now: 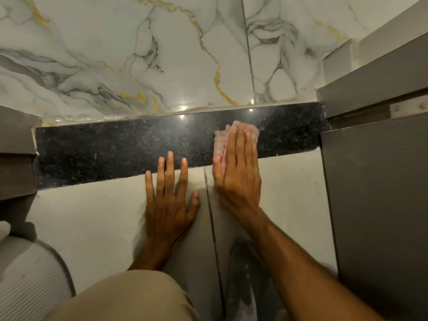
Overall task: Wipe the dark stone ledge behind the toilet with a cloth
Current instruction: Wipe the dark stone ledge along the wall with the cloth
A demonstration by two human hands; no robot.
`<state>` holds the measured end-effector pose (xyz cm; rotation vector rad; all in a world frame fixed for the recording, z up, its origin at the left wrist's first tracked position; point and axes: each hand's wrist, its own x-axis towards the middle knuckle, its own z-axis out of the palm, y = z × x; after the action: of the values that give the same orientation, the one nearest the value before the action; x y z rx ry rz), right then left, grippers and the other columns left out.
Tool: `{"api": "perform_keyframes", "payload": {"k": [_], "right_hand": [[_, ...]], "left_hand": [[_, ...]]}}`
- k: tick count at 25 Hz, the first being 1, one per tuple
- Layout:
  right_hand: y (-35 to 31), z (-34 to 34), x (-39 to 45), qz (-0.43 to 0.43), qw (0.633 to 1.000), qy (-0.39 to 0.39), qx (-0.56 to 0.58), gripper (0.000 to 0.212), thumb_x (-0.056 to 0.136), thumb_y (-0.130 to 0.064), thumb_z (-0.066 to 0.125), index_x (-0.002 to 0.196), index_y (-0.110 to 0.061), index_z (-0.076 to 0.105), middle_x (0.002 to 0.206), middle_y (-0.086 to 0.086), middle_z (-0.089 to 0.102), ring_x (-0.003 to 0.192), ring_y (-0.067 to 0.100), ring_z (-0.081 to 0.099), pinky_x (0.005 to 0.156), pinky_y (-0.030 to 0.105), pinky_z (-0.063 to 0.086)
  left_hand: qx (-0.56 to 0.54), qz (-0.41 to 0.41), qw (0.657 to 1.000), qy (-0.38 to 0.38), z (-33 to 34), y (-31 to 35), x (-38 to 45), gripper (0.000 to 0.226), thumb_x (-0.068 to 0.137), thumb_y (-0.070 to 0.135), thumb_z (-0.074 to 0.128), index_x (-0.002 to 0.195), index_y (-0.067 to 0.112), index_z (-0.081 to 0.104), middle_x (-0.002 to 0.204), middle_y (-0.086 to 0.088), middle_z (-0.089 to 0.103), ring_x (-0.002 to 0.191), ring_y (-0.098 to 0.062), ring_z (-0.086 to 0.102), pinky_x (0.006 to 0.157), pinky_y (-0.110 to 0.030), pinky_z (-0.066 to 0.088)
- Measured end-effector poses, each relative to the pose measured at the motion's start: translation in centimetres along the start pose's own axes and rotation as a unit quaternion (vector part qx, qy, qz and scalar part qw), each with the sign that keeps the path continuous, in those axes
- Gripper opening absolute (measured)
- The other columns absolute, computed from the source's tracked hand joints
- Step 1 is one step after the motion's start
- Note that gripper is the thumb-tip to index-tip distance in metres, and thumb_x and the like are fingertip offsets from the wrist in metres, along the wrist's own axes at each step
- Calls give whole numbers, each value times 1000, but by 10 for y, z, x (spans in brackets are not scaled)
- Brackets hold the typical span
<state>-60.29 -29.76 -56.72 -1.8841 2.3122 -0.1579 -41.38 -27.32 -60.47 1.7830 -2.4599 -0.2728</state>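
Observation:
The dark speckled stone ledge point(115, 151) runs across the middle of the view, between a marble wall above and pale tiles below. My right hand point(238, 172) lies flat on a pink-and-white cloth point(220, 140), pressing it onto the right part of the ledge; the cloth shows past the fingertips and along the thumb side. My left hand point(170, 198) rests open with fingers spread on the pale tile face, its fingertips reaching over the ledge's front edge. It holds nothing.
A grey cabinet point(375, 193) stands against the ledge's right end. A grey-brown block point(16, 147) closes the left end. A white ribbed toilet part point(30, 274) sits at the lower left. The marble wall point(162, 54) rises directly behind the ledge.

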Motion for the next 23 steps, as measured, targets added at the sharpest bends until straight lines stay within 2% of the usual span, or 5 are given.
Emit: {"api": "perform_keyframes", "payload": {"k": [3, 8, 13, 19, 23], "right_hand": [[-20, 4, 65, 62, 998, 5, 5, 75, 119, -45, 31, 176, -4, 5, 187, 19, 4, 175, 33, 5, 144, 53, 14], [2, 4, 9, -76, 996, -44, -15, 65, 120, -32, 34, 174, 0, 16, 185, 22, 11, 175, 34, 8, 143, 53, 17], [-7, -1, 35, 52, 998, -12, 20, 73, 116, -41, 33, 177, -7, 9, 187, 17, 8, 175, 32, 8, 144, 52, 15], [-1, 7, -5, -97, 995, -30, -16, 65, 119, -34, 41, 174, -5, 24, 183, 20, 22, 173, 34, 18, 140, 54, 28], [11, -4, 18, 20, 1000, -14, -10, 70, 118, -32, 35, 176, -4, 8, 186, 20, 7, 175, 34, 7, 141, 56, 21]], "left_hand": [[17, 1, 1000, 1, 2, 1, 1, 78, 108, 54, 37, 173, 12, 27, 181, -24, 19, 169, -39, 14, 138, -54, -5], [12, 0, 1000, 2, 0, 1, 0, 77, 109, 52, 37, 172, 9, 28, 180, -25, 20, 168, -41, 18, 137, -59, 6], [8, -2, 1000, 3, -1, 4, 1, 77, 109, 52, 35, 172, 9, 29, 180, -24, 22, 168, -40, 19, 136, -61, 11], [10, 4, 1000, -2, 1, 0, 0, 79, 110, 55, 32, 173, 9, 25, 181, -25, 18, 169, -40, 15, 137, -60, 7], [12, -7, 1000, 1, -3, 3, 2, 77, 109, 52, 34, 172, 8, 30, 179, -25, 23, 167, -41, 20, 136, -62, 13]]}}
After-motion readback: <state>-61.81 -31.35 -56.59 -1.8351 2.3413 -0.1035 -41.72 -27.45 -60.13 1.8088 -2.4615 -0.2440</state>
